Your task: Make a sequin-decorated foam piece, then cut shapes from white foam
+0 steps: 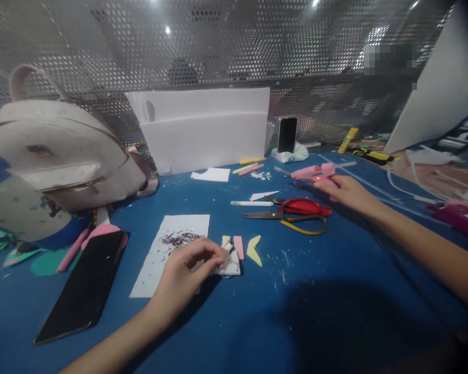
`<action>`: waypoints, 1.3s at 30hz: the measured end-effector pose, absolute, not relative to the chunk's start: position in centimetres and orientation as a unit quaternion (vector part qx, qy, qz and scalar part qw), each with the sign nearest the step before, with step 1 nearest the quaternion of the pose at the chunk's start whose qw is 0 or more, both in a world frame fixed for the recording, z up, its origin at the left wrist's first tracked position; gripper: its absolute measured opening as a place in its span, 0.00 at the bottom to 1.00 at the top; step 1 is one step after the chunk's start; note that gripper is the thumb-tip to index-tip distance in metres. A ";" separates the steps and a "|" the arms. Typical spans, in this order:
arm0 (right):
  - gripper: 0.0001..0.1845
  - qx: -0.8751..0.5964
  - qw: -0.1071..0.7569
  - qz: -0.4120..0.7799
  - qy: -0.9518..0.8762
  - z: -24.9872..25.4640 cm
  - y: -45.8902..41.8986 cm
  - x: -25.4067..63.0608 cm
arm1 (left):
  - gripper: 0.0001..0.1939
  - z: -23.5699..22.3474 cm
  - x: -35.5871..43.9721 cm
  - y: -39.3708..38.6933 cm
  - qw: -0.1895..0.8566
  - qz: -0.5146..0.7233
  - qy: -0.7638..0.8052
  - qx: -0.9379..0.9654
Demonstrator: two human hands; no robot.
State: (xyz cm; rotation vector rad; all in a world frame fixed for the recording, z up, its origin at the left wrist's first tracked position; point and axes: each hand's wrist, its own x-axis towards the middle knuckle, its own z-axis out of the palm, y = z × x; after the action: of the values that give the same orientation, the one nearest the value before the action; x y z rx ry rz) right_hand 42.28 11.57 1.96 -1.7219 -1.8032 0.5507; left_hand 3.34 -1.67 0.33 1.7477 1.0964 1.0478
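My right hand (pixel 349 193) is wrapped round the handle of a pink hot glue gun (pixel 308 172) at the right. A red light glows on the gun, a clear glue stick pokes out of its back, and its nozzle points left. My left hand (pixel 191 265) is closed in a pinch at a small white craft piece (pixel 231 264) low on the blue table; its fingers partly cover it. Beside that piece lie a pink strip (pixel 238 247) and a yellow bent cutout (pixel 254 250). A white sheet (pixel 159 259) with loose glitter bits (pixel 179 238) lies left of my left hand.
Scissors (pixel 265 214) and red-handled pliers (pixel 304 206) lie mid-table near a pale marker (pixel 252 203). A black phone (pixel 83 280) and a backpack (pixel 62 150) are at the left. White boards (pixel 206 140) and a propped phone (pixel 287 136) stand behind. A cable hangs under my right arm.
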 end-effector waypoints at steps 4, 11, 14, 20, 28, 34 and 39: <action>0.29 -0.644 0.317 0.200 -0.667 4.1 9.4 42.6 | 0.07 0.4 3.1 -1.4 0.367 0.409 0.430 0.717; 0.30 -0.624 0.273 0.221 -0.698 6.6 4.8 40.6 | 0.06 1.0 3.2 -1.2 0.356 0.411 0.438 0.716; 0.28 -0.599 0.222 0.264 -0.723 6.8 3.2 39.0 | 0.05 1.3 3.4 -1.2 0.370 0.407 0.454 0.701; 0.27 -0.542 0.184 0.360 -0.737 5.9 1.6 36.6 | 0.06 1.5 3.4 -1.3 0.380 0.400 0.454 0.699; 0.26 -0.548 0.169 0.465 -0.675 5.2 1.1 33.7 | 0.06 1.6 3.2 -1.6 0.332 0.396 0.443 0.733; 0.23 -0.506 0.184 0.546 -0.641 4.5 1.1 32.7 | 0.06 1.9 3.2 -1.6 0.273 0.395 0.399 0.781; 0.22 -0.479 0.180 0.594 -0.621 4.3 1.1 32.5 | 0.07 2.1 3.5 -1.7 0.256 0.402 0.384 0.790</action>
State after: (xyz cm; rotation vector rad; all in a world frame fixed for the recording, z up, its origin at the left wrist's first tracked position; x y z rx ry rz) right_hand 32.46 1.07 4.34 -1.3525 -1.7550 1.6796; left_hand 3.52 -1.69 2.12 2.1455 1.0431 1.0923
